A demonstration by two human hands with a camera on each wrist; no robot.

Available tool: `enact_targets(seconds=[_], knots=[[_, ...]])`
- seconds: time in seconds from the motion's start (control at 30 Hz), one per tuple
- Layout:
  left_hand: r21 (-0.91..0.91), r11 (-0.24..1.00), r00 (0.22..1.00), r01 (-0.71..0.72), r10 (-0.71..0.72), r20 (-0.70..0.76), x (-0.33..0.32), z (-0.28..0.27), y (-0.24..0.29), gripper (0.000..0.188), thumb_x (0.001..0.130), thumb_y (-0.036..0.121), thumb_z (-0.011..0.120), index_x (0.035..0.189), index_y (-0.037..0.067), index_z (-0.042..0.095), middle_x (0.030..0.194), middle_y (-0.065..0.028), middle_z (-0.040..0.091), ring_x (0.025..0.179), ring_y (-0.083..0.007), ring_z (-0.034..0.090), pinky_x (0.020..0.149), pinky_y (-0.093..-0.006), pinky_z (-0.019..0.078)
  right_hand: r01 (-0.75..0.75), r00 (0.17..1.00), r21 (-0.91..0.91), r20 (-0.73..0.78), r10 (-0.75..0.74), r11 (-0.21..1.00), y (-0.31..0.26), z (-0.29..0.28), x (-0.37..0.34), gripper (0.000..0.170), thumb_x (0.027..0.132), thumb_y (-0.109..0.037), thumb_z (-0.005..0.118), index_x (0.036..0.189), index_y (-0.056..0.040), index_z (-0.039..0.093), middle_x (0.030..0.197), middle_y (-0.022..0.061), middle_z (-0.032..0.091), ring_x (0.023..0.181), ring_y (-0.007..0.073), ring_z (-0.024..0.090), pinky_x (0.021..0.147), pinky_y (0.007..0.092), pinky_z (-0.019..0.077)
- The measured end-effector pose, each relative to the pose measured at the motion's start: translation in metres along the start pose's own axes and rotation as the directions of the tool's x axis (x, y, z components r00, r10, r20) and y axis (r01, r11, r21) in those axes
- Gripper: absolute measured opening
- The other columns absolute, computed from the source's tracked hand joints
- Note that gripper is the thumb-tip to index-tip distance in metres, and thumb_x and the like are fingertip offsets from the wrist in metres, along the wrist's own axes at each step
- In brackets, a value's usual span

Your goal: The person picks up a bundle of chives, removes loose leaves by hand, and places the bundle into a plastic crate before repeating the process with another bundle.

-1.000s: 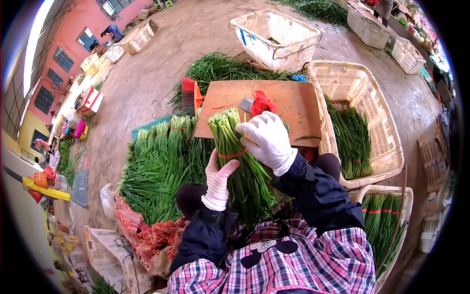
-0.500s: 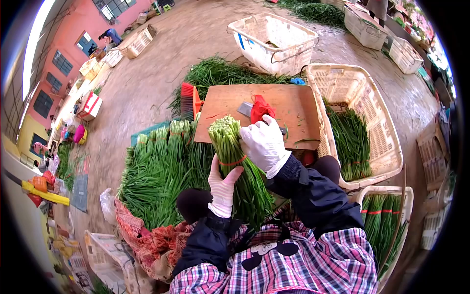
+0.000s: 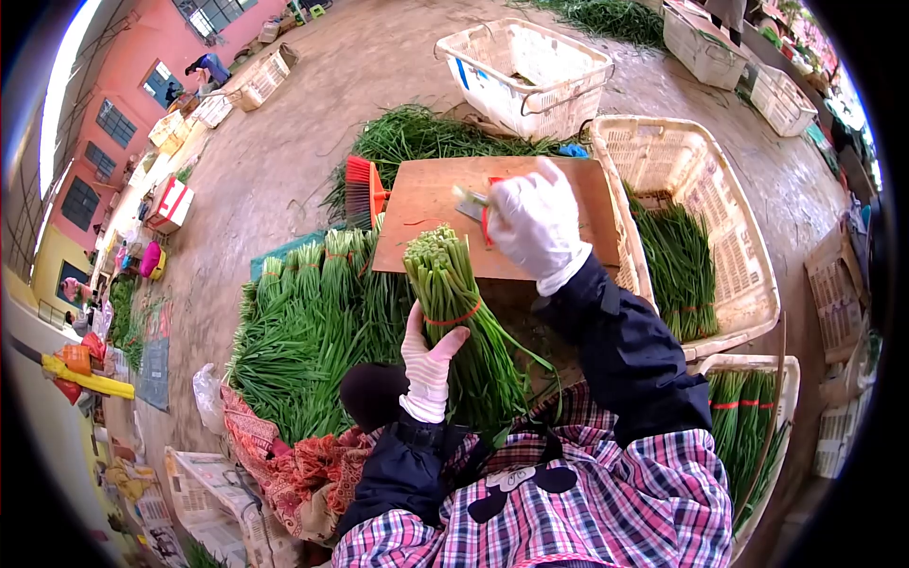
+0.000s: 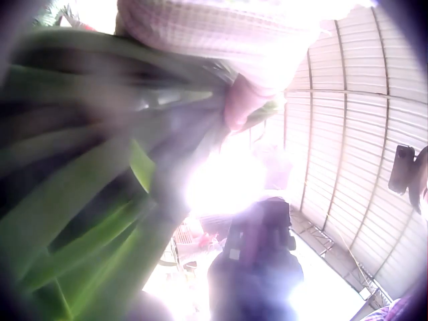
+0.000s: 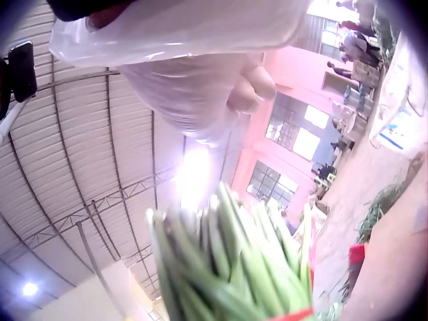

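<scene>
My gloved left hand (image 3: pixel 428 364) grips a bundle of garlic chives (image 3: pixel 445 275) just below its red band (image 3: pixel 454 317). The bundle's pale cut ends point up and away from me, and its leaves hang over my lap. In the left wrist view, leaves (image 4: pixel 87 167) fill the left side. My gloved right hand (image 3: pixel 540 227) is over the wooden board (image 3: pixel 426 189), fingers curled around a single chive stalk (image 3: pixel 471 196) whose pale end sticks out to the left. Beneath it, a knife blade (image 3: pixel 471 210) lies on the board, its red-wrapped handle mostly hidden by the hand.
Banded chive bundles (image 3: pixel 308 322) lie to the left beside a red broom (image 3: pixel 365 185). Loose greens (image 3: pixel 417 133) are heaped behind the board. White crates stand at the right (image 3: pixel 748 256), lower right (image 3: pixel 786 379) and back (image 3: pixel 525 104). A patterned red cloth (image 3: pixel 303 473) lies at lower left.
My right hand has moved from the bundle's cut ends up and right over the board, drawing a stalk with it. The left hand keeps its grip on the bundle.
</scene>
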State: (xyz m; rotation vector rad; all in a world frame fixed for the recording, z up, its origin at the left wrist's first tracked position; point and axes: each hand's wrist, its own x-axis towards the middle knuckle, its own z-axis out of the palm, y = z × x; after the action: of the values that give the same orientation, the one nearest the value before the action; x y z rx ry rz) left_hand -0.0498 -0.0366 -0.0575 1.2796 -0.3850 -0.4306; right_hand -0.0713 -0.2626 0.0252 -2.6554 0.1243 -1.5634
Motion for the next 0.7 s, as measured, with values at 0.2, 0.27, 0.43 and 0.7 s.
enact_targets(seconds=[0.2,0.27,0.43,0.7], knots=[[-0.014,1.000,1.000,0.023,-0.024,-0.020,0.004,-0.002,0.006,0.067,0.076,-0.003,0.074,0.136,0.000,0.045,0.121,-0.0041,0.058,0.108,-0.0135,0.054,0.095,-0.0275,0.0446,-0.155,0.977,0.175,0.174,0.124,0.972,0.025,-0.046,0.000,0.014,0.068,-0.002,0.059,0.079,-0.0110,0.058,0.078,0.0056,0.058,0.084,0.0279,0.058,0.096,0.0465,0.0404],[0.015,1.000,0.999,0.017,-0.016,-0.049,0.007,-0.003,0.007,0.066,0.077,-0.003,0.073,0.136,0.000,0.045,0.121,-0.0041,0.058,0.107,-0.0132,0.055,0.093,-0.0267,0.0464,-0.098,0.957,0.102,0.282,0.066,0.990,0.024,-0.052,-0.019,0.010,0.067,-0.004,0.062,0.072,-0.0123,0.059,0.079,0.0037,0.059,0.086,0.0268,0.058,0.093,0.0447,0.0399],[0.012,0.999,0.995,-0.047,0.048,-0.087,0.013,0.002,0.008,0.063,0.079,-0.003,0.073,0.136,0.001,0.045,0.120,-0.0037,0.057,0.104,-0.0129,0.056,0.090,-0.0261,0.0490,-0.199,0.921,0.237,0.378,0.098,0.951,-0.005,-0.049,-0.054,0.011,0.073,-0.018,0.070,0.076,-0.0116,0.061,0.074,0.0041,0.059,0.077,0.0261,0.058,0.078,0.0392,0.0426],[-0.088,0.996,0.997,-0.009,0.002,-0.080,0.009,0.014,0.000,0.068,0.078,0.000,0.076,0.137,0.002,0.042,0.121,-0.0049,0.056,0.107,-0.0147,0.055,0.094,-0.0283,0.0465,-0.320,0.932,0.291,0.266,0.246,0.901,-0.067,-0.021,-0.061,0.019,0.076,-0.026,0.070,0.084,-0.0129,0.059,0.074,0.0044,0.058,0.075,0.0269,0.060,0.074,0.0385,0.0439]])
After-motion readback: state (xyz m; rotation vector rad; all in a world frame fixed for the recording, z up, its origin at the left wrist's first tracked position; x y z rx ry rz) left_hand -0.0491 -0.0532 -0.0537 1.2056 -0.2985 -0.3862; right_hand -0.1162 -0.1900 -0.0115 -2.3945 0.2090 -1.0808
